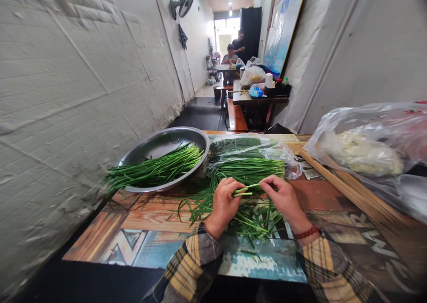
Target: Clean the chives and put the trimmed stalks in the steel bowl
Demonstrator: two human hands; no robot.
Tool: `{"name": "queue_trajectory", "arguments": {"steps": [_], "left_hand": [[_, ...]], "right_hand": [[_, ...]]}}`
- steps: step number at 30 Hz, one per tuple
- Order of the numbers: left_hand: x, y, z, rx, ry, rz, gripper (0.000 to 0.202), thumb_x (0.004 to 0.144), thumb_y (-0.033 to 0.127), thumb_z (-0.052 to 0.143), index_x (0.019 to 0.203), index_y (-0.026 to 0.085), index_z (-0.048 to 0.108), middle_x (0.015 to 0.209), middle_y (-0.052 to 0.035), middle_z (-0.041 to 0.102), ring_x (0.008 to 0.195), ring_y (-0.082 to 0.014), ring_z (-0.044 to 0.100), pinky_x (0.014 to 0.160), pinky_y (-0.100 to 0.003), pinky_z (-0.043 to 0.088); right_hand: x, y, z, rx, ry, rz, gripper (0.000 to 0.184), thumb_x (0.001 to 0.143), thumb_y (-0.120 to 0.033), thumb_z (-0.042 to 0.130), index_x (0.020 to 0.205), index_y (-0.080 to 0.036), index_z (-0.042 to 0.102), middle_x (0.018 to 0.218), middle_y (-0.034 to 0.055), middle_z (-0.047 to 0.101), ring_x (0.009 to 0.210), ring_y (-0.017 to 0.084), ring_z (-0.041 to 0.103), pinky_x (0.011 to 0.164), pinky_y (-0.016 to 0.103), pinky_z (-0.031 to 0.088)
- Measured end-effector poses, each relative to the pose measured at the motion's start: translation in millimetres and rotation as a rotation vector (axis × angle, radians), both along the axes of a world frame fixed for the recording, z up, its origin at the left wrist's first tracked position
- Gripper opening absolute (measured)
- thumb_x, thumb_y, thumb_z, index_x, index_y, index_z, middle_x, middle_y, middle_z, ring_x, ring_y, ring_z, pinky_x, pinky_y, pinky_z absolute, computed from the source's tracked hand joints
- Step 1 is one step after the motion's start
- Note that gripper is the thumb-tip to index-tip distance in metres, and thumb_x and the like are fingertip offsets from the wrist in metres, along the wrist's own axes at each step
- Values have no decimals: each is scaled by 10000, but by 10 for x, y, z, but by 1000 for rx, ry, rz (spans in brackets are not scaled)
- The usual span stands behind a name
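My left hand (224, 205) is closed around a few thin green garlic chives (245, 193), their pale ends sticking out to the right. Thumb and forefinger of my right hand (282, 198) pinch the tip of one of these stalks. Just beyond both hands lies a bunch of chives (253, 166), partly inside a clear plastic bag (233, 149). Loose leaves and trimmings (256, 225) are scattered on the table under my hands. To the left, a wide steel basin (156, 141) holds a pile of chives (163, 165), leaf ends hanging over its rim.
The patterned wooden table (160, 214) borders a white brick wall (66, 94) at left. Long wooden sticks (350, 183) and a plastic bag of pale food (367, 152) occupy the right side. Farther back are another table (245, 98), an orange bench (236, 116) and two people.
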State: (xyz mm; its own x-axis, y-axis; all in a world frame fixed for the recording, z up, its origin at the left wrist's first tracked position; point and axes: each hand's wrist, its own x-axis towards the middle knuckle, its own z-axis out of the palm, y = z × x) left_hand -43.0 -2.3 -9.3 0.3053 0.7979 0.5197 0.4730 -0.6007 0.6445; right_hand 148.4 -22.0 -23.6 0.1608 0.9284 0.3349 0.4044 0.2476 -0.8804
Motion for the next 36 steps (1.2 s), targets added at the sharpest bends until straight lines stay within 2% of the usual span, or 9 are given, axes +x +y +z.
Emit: {"name": "queue_trajectory", "arguments": {"steps": [3, 7, 10, 16, 22, 26, 29, 32, 36], "left_hand": [[2, -21, -10, 32, 41, -16, 127, 831, 126, 587, 822, 190, 696, 758, -47, 639, 778, -186, 535, 697, -293, 394], [-13, -28, -12, 62, 36, 13, 137, 824, 104, 581, 818, 185, 691, 756, -43, 631, 775, -183, 527, 691, -292, 391], [-17, -24, -12, 79, 9, 26, 133, 813, 89, 590, 810, 180, 686, 751, -36, 624, 770, -177, 526, 690, -286, 391], [-4, -18, -23, 77, 5, 45, 116, 814, 100, 604, 820, 183, 686, 765, -34, 622, 786, -176, 542, 707, -286, 412], [-34, -38, 40, 111, -99, 155, 240, 907, 174, 515, 1103, 209, 649, 1032, -73, 595, 962, -181, 562, 833, -305, 446], [-9, -97, 129, 146, 111, 67, 267, 945, 200, 445, 1123, 206, 644, 1061, -81, 616, 975, -205, 520, 859, -344, 413], [38, -129, 142, 59, 314, -102, 223, 941, 247, 460, 1027, 211, 662, 983, -66, 650, 918, -212, 519, 813, -348, 402], [59, -113, 102, -25, 377, -148, 201, 931, 239, 463, 871, 195, 649, 862, -56, 647, 874, -213, 530, 780, -349, 393], [33, -34, 60, -102, -14, -79, 252, 950, 257, 405, 823, 178, 607, 844, -62, 629, 851, -189, 563, 780, -324, 422]], "right_hand": [[-55, 20, -58, -76, 296, -46, 307, 793, -494, 652, 797, -187, 657, 754, 13, 653, 695, 161, 582, 662, 288, 469], [10, 42, -79, -6, 487, -199, 328, 763, -504, 679, 801, -180, 646, 718, -3, 630, 662, 141, 548, 623, 260, 444], [83, 33, -47, 35, 392, -251, 370, 815, -549, 602, 790, -184, 658, 750, 21, 657, 717, 164, 579, 666, 275, 454], [51, -1, -11, -17, 34, -104, 367, 837, -541, 575, 876, -191, 679, 839, 51, 700, 764, 201, 615, 702, 309, 462], [64, -28, 37, 168, -126, -219, 266, 878, -440, 557, 800, -205, 655, 774, 33, 660, 740, 188, 593, 709, 320, 455], [-62, -69, 114, 265, -226, -78, 197, 898, -340, 559, 765, -215, 634, 766, 28, 666, 771, 182, 591, 737, 321, 452], [-177, -106, 159, 300, -233, -44, 193, 901, -308, 560, 742, -216, 618, 738, 23, 656, 750, 176, 581, 724, 317, 447], [-163, -119, 172, 252, -170, 6, 203, 893, -333, 569, 737, -215, 621, 732, 18, 652, 731, 171, 584, 710, 306, 451], [95, -65, 133, 125, 40, -144, 248, 884, -431, 559, 836, -205, 649, 785, 22, 670, 724, 173, 596, 667, 288, 460]]}}
